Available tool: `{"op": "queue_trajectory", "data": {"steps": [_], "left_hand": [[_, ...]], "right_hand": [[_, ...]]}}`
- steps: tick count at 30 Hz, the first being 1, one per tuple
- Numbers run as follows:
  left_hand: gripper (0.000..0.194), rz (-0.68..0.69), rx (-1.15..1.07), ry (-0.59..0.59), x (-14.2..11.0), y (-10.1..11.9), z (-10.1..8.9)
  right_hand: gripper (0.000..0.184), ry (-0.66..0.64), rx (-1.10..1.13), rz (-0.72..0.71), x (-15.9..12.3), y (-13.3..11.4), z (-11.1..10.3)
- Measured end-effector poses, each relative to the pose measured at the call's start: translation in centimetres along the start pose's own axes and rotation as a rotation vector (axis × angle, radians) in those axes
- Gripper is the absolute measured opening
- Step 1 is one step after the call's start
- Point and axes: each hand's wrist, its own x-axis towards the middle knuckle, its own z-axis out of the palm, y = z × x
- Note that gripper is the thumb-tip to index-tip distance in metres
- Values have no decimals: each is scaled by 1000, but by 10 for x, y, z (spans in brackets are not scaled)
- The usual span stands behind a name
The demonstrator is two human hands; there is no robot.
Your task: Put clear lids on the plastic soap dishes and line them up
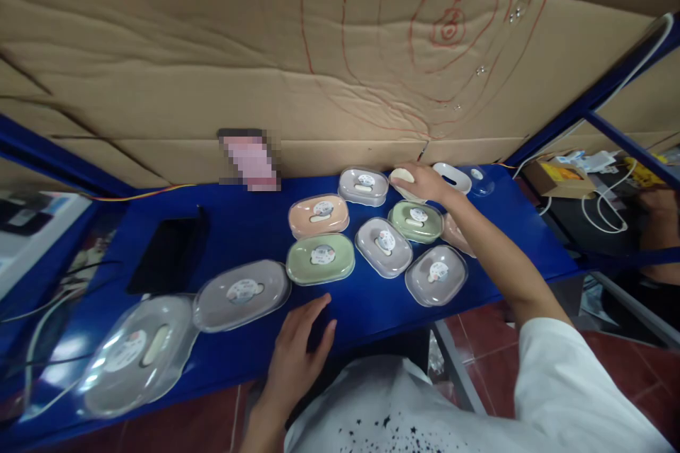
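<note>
Several oval soap dishes with clear covers and round labels lie across the blue table. My right hand [423, 182] reaches to the back, its fingers closed around the edge of a cream soap dish [402, 175] that it partly hides. Just in front of that hand is a green soap dish [416, 221]; a grey one [363, 186] lies to its left. A white tray with an oval opening [451, 179] and a clear cover [481, 181] are to its right. My left hand [298, 340] holds nothing, thumb and fingers apart, near the front edge below another green soap dish [320, 259].
Cardboard [212, 35] with red drawn rings stands behind the blue table [372, 311]. A pixelated phone-like object [249, 161] leans on it. A black flat device [164, 255] lies at left. Blue frame posts flank the table. At right, another person's arm [659, 223] shows near a small carton [557, 177].
</note>
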Motion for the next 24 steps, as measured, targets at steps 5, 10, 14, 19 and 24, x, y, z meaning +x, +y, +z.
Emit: {"op": "queue_trajectory", "data": {"steps": [5, 10, 14, 19, 24], "left_hand": [[40, 28, 48, -3, 5, -1, 2], [35, 5, 32, 20, 4, 4, 1], [45, -141, -131, 13, -1, 22, 3], [90, 54, -230, 73, 12, 41, 2], [85, 203, -18, -284, 24, 37, -8]], "right_hand": [[76, -94, -53, 178, -17, 35, 4], [72, -10, -46, 157, -33, 31, -12], [72, 121, 5, 4, -99, -5, -37], [67, -10, 127, -587, -186, -97, -23], [65, -137, 100, -799, -184, -142, 11]]}}
